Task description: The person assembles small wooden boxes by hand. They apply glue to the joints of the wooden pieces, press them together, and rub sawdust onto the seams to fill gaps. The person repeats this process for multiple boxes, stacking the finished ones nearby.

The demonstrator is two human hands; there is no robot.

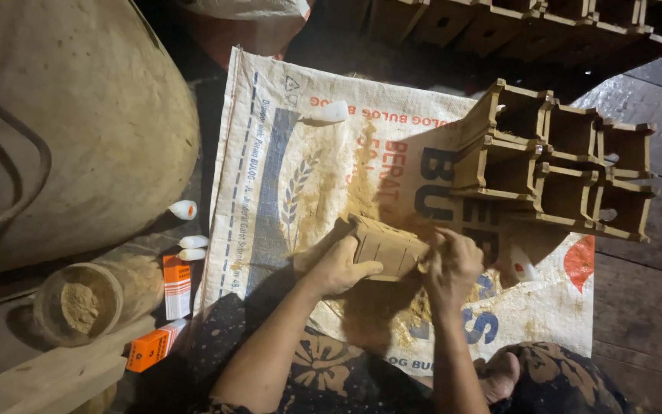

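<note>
Wooden slatted box [387, 247], small and tan, being held up over the printed woven sack [270, 176] spread on the floor.

Left hand [339, 268] is gripping its near end while the right hand [453, 264] is closing around the far end — fingers pressing at a joint. Sawdust is coating the sack and likely the palms too, so the box could be slipping; a hard squeeze might be springing a slat. Stacked open wooden boxes [553, 161] are sitting just beside — an elbow could be toppling them.
</note>
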